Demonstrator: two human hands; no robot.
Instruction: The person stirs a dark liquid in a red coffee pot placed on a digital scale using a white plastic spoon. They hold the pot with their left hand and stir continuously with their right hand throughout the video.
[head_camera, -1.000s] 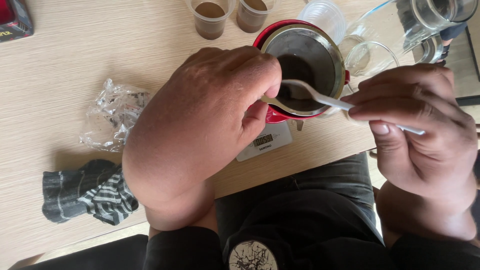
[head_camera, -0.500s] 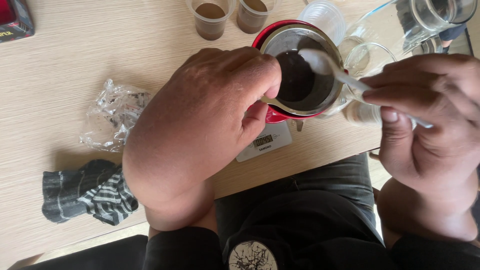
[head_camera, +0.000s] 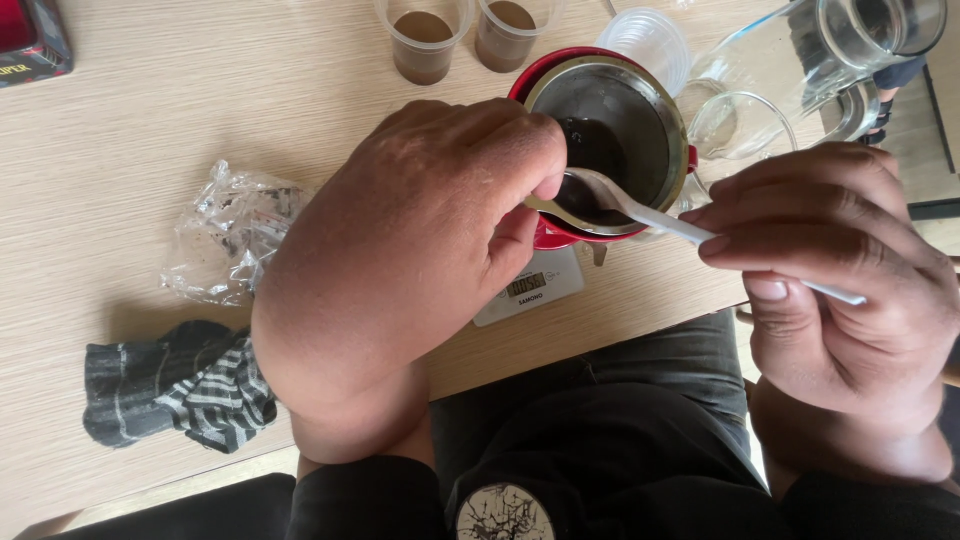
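Two bare hands, no gloves, rings or watch visible. Left hand (head_camera: 420, 240) broad, knuckles and back toward camera; wrist bare, dark sleeve cuff at near edge. Right hand (head_camera: 840, 290) with short trimmed nails, thumbnail plain; wrist bare, dark sleeve at near right corner. Black top (head_camera: 600, 460) across near middle, round pale emblem (head_camera: 505, 515) with dark branching pattern on chest. Dark grey trousers (head_camera: 640, 350) just beyond top, fabric creased. Sleeves same black as top.
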